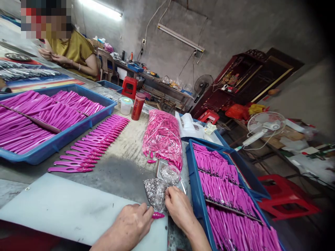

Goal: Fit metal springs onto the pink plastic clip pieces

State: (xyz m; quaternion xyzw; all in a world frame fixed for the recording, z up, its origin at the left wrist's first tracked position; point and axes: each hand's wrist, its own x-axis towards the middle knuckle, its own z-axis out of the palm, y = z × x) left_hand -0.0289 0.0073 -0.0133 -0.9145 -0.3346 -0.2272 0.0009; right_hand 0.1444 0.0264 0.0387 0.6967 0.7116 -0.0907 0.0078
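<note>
A co-worker in a mustard top is sitting past the far left part of the worktop, with both hands meeting in front. Nearer, silvery pieces are lying in a heap on the left side. A blue tray is resting by the left edge, and rows of magenta pieces are filling it, with thin dividers running between them. Along the near edge, a whitish board is lying flat. Just beyond it, a slanting row of slender pieces is stretching toward the far edge, their darker pink tips pointing right.

The left hand is closing thumb and fingers on a pink-tipped piece, which is jutting out to the right over the board's right end, by the near edge. Toward the far edge, a lidded tub and a red bottle are standing side by side. Small metal parts are spilling beside crumpled clear plastic. The right hand is curling its fingers against that plastic; whether it is gripping anything, I cannot tell. Farther back, a clear bag is bulging with dark pink bits. By the right edge, another tray is holding more magenta pieces.
</note>
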